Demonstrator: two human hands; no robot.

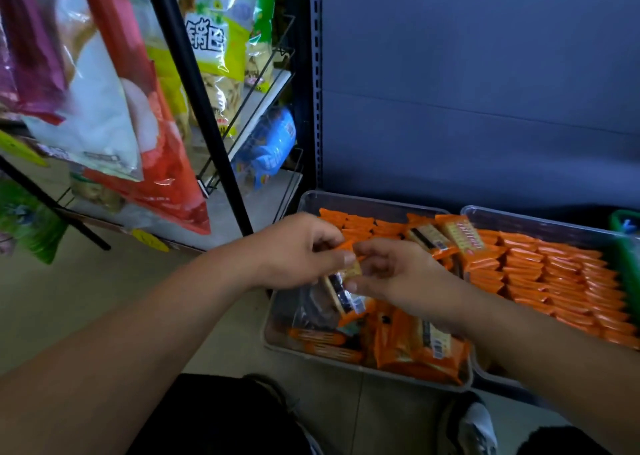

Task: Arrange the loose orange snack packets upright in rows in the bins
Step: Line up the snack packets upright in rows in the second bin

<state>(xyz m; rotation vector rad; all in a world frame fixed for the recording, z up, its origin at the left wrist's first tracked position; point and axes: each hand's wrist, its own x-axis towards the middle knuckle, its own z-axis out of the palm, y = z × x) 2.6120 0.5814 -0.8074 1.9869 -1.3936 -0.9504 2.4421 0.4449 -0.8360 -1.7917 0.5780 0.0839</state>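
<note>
At the centre of the frame, over the left bin (363, 201), a person's left hand (298, 250) and right hand (398, 274) shared a pinching grip on one orange packet (346, 281). Loose packets (415, 347) lay jumbled below; the right bin (519, 216) held tidy rows (554, 274). The packet was apparently being squared up, and the next move called for standing it on edge against a row.
</note>
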